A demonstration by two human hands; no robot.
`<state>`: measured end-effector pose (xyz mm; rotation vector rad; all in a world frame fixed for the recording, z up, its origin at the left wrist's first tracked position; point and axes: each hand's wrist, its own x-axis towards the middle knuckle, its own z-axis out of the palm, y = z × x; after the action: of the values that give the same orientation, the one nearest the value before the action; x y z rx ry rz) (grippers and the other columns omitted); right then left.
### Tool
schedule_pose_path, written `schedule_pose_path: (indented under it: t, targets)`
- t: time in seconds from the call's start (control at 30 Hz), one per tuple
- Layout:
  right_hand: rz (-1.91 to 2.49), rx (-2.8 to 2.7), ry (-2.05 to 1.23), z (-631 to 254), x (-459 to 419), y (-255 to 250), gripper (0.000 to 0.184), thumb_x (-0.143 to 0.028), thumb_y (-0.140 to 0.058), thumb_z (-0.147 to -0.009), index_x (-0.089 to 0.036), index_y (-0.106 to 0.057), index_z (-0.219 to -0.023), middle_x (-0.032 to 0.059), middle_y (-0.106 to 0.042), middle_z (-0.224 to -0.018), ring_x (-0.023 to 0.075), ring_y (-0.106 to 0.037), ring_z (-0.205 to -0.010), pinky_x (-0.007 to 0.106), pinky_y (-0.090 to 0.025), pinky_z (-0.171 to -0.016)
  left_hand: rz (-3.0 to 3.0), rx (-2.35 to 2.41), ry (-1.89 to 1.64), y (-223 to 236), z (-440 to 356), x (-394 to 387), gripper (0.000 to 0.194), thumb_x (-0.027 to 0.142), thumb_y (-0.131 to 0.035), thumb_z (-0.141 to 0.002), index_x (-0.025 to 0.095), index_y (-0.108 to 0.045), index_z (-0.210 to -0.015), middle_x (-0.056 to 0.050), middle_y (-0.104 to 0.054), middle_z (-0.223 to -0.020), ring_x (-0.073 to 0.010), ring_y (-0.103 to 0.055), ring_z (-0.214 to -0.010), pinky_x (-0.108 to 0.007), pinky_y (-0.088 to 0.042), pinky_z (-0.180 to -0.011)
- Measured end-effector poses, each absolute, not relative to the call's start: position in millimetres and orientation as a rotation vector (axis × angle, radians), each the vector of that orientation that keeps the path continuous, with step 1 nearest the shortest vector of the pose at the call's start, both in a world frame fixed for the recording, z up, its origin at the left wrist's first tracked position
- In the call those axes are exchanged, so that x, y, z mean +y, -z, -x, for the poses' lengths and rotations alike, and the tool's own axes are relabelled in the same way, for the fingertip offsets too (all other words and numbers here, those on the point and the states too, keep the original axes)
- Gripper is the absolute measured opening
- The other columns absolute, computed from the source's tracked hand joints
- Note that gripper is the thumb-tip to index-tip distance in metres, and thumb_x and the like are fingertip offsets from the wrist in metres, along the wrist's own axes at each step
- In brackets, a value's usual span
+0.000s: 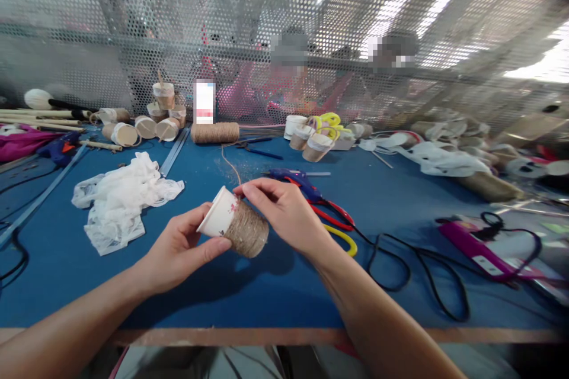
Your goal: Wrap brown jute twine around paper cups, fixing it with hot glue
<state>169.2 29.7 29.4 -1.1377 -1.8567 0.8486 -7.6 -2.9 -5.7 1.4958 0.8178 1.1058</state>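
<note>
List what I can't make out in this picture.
In the head view:
- The inside of the cup: its mouth is turned away from the camera.
- Most fingertips of the left hand: behind the cup.
- The rest of the yellow handle: covered by the right hand and its forearm.
- Text on the phone: too small and washed out.
- The magenta cloth: cut off by the left edge.

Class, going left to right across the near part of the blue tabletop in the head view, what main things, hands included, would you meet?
White lace fabric → left hand → twine-wrapped paper cup → right hand → magenta power strip.
</note>
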Motion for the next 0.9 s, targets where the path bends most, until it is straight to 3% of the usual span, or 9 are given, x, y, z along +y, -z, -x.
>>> schedule_pose_path:
  t: [0.17, 0.33, 0.5, 0.67, 0.9]
  targets:
    - [1.097, -2.018, -0.876, -173, 24, -38, 0.040, -0.044, -0.043, -0.084, -0.017, -0.063, -0.105, 0.0066, -0.067, -0.102, 0.0198, -0.061, -0.090, 0.032, -0.046, -0.078, -1.449, 0.804, -1.141, 6, 11, 1, 0.018, 0.025, -0.065, -0.071, 0.018, -0.063, -0.088, -0.001, -0.062, -0.081, -0.0133, -0.055, -0.074, -0.021, -0.046, -0.070]
    - [1.161, -2.159, -0.950, -177, 21, -44, 0.072, -0.047, -0.068, -0.063, -0.017, -0.048, -0.125, 0.0084, -0.059, -0.116, 0.0225, -0.060, -0.093, 0.034, -0.049, -0.076, -1.410, 0.823, -1.160, 8, 12, 4, 0.022, 0.027, -0.066, -0.070, 0.017, -0.063, -0.089, -0.002, -0.063, -0.081, -0.0134, -0.056, -0.073, -0.022, -0.046, -0.070]
    - [1.157, -2.192, -0.815, -177, 21, -42, 0.069, -0.041, -0.071, -0.063, -0.016, -0.050, -0.123, 0.0091, -0.058, -0.118, 0.0237, -0.057, -0.101, 0.036, -0.045, -0.085, -1.430, 0.850, -1.126, 8, 13, 5, 0.027, 0.031, -0.065, -0.070, 0.015, -0.063, -0.092, -0.004, -0.065, -0.085, -0.0158, -0.057, -0.076, -0.024, -0.046, -0.073]
    - [1.094, -2.255, -0.467, -171, 22, -32, 0.064, -0.034, -0.070, -0.065, -0.014, -0.049, -0.122, 0.0109, -0.054, -0.123, 0.0236, -0.051, -0.112, 0.038, -0.038, -0.096, -1.464, 0.864, -1.092, 8, 12, 10, 0.036, 0.029, -0.067, -0.068, 0.015, -0.060, -0.100, -0.005, -0.065, -0.091, -0.0178, -0.056, -0.084, -0.026, -0.043, -0.079]
    - [0.966, -2.387, -0.182, -161, 20, -18, 0.061, -0.023, -0.066, -0.069, -0.009, -0.045, -0.123, 0.0138, -0.054, -0.123, 0.0220, -0.050, -0.113, 0.037, -0.041, -0.096, -1.370, 0.965, -1.065, 10, 9, 13, 0.031, 0.027, -0.071, -0.063, 0.012, -0.060, -0.088, 0.000, -0.061, -0.072, -0.0107, -0.051, -0.064, -0.020, -0.041, -0.062]
